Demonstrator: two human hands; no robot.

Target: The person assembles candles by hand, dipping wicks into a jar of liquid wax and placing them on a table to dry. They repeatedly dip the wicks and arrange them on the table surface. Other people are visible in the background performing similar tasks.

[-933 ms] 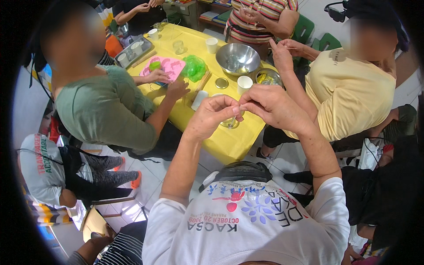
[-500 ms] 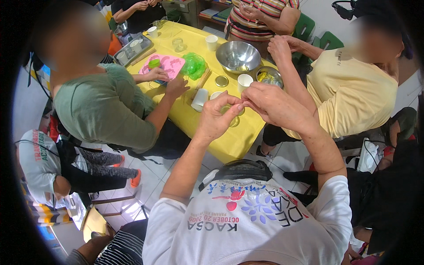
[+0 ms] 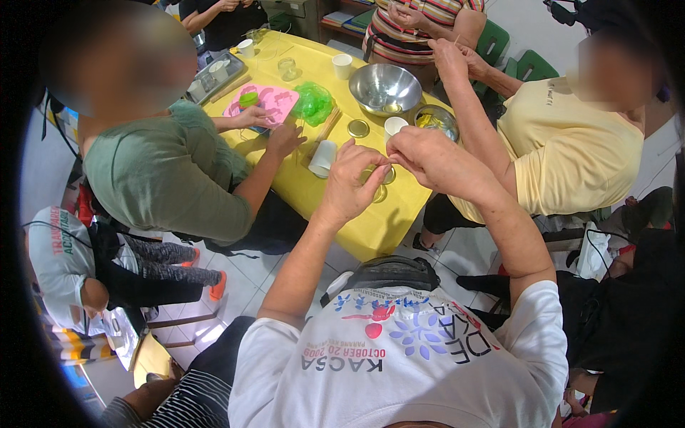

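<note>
Pinching something tiny between both hands above the yellow table (image 3: pixel 371 228)

Head view: left hand (image 3: pixel 353 182) and right hand (image 3: pixel 428 158) meet fingertip to fingertip, the pinched bit too small to tell, over a clear glass (image 3: pixel 379 177), beside a tipped white cup (image 3: pixel 322 158)

One yellow table (image 3: pixel 371 228) is seen. On it, two metal bowls are counted: a large one (image 3: pixel 385 89) and a smaller one (image 3: pixel 433 121). White cups number four, as far as can be made out: one (image 3: pixel 322 158) lying tipped, one (image 3: pixel 394 127) near the smaller bowl, one (image 3: pixel 342 66) beside the large bowl, and one (image 3: pixel 246 48) at the far edge. One clear glass (image 3: pixel 288 68), one round gold lid (image 3: pixel 358 128), one pink mould tray (image 3: pixel 261 103), one green plastic bag (image 3: pixel 312 103) and one grey metal tray (image 3: pixel 214 77) are counted. Two green chairs (image 3: pixel 531 68) are seen. Two hands of the wearer, left (image 3: pixel 351 182) and right (image 3: pixel 424 158), are raised.
</note>
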